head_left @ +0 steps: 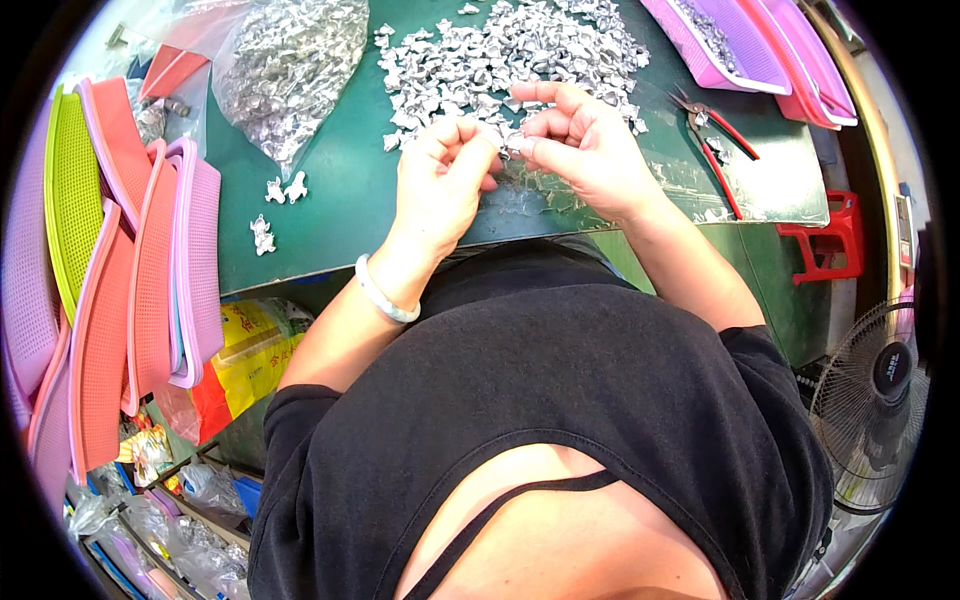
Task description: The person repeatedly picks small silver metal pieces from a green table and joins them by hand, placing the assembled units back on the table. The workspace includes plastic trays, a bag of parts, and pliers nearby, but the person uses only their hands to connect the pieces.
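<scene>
Silver metal everywhere on our table (345, 225), folks, which has a dark green top with pale worn patches near the front edge. We've got both hands up at the near side of a big spread-out heap of little shiny cast-metal figures (520, 55). Our left hand (447, 180) is pinched, thumb against forefinger, on a small silver metal piece (509, 147), and our right hand (590, 150) has its thumb and curled fingers closed on the same bit from the other side, forefinger sticking out over the heap. Fingertips cover most of it, so we can't make out its exact shape.

Left of the heap we have a clear plastic bag (290, 90) bulging with similar metal bits, and just below it three loose silver figures (263, 236), two side by side and one nearer us. Over on the right lie red-handled metal pliers (698, 120), jaws pointing away from us, with a lilac plastic basket (755, 72) holding more grey pieces beyond them.

Along our left side stand lilac, coral and lime-green perforated plastic baskets (150, 270), with a yellow-and-red plastic bag (250, 345) beneath the table edge. To our right: a red plastic stool (848, 238) and a black wire-caged fan (870, 400).
</scene>
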Available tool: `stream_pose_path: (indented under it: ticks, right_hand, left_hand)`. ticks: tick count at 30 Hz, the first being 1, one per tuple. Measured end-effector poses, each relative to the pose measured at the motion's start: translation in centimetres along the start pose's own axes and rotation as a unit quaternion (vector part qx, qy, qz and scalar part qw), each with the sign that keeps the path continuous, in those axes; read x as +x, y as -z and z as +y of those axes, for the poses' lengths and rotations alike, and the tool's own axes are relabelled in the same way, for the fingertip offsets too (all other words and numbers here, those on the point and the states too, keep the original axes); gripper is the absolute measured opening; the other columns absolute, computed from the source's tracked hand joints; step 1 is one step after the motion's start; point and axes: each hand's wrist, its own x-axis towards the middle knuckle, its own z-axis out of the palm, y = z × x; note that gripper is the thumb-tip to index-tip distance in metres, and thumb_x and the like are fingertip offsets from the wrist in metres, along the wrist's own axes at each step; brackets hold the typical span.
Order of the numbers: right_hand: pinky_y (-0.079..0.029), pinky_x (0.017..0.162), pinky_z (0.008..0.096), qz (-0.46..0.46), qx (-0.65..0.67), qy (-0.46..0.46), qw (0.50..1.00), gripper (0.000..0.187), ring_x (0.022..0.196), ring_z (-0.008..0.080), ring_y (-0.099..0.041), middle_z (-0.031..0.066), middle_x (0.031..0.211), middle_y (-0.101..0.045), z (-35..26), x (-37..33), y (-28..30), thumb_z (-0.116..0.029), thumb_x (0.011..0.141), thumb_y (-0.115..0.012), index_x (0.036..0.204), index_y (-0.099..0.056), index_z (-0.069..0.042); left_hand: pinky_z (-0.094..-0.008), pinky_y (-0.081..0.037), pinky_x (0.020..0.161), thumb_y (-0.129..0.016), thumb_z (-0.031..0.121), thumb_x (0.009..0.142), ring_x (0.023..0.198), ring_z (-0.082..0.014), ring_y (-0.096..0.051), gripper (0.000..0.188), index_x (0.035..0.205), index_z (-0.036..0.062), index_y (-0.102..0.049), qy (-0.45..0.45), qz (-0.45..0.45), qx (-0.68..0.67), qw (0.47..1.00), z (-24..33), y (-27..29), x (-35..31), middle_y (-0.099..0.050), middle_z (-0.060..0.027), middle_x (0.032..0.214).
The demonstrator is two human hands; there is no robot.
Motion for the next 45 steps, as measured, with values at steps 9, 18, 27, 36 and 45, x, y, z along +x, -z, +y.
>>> stream_pose_path:
  ticks: [9,18,27,36,45]
  right_hand:
    - [-0.041,0.058,0.0192,-0.025,0.068,-0.055,0.996,0.044,0.066,0.0073,-0.055,0.0026,0.076,-0.06,-0.6,-0.2,0.0,-0.006,0.078,-0.059,0.118,-0.043,0.002]
    - [-0.043,0.059,0.018,-0.03,0.065,-0.061,0.996,0.043,0.067,0.0075,-0.057,0.0032,0.079,-0.061,-0.6,-0.3,0.3,-0.007,0.08,-0.058,0.119,-0.043,0.001]
    - [-0.042,0.058,0.0202,0.0,0.066,-0.056,0.996,0.042,0.065,0.0084,-0.054,0.0038,0.073,-0.059,-0.8,-0.4,0.0,-0.004,0.076,-0.056,0.116,-0.044,0.004]
    - [-0.045,0.071,0.0212,-0.008,-0.003,0.032,0.999,0.043,0.078,0.0074,-0.055,0.0034,0.085,-0.059,0.1,-0.3,0.4,0.0,0.081,-0.056,0.121,-0.042,0.0]
    - [-0.043,0.072,0.0206,0.027,-0.065,0.115,0.991,0.038,0.081,0.0073,-0.056,0.0033,0.084,-0.061,0.3,-0.5,0.0,0.001,0.081,-0.056,0.117,-0.046,-0.001]
  left_hand:
    - [-0.0169,-0.039,0.05,-0.055,0.015,0.085,0.056,-0.005,-0.05,0.01,0.085,0.0057,-0.06,0.069,-0.073,-0.067,0.993,0.2,0.7,0.5,-0.057,0.0007,0.068]
    - [-0.0162,-0.038,0.049,-0.053,0.013,0.087,0.053,-0.0047,-0.049,0.009,0.087,0.0063,-0.059,0.073,-0.069,-0.065,0.993,0.0,0.8,0.3,-0.056,0.001,0.067]
    - [-0.0162,-0.038,0.05,-0.054,0.014,0.087,0.054,-0.0047,-0.049,0.009,0.089,0.0061,-0.058,0.066,-0.073,-0.057,0.993,0.1,0.9,0.1,-0.056,0.0013,0.068]
    - [-0.0183,-0.044,0.057,-0.054,0.01,0.086,0.064,-0.0077,-0.056,0.014,0.097,0.0018,-0.058,-0.005,-0.067,-0.009,0.998,0.0,1.0,-0.1,-0.06,-0.0028,0.077]
    - [-0.0202,-0.048,0.063,-0.052,0.004,0.087,0.072,-0.0098,-0.059,0.017,0.102,-0.0011,-0.058,-0.129,-0.048,0.055,0.989,-0.5,0.8,-0.5,-0.061,-0.0059,0.084]
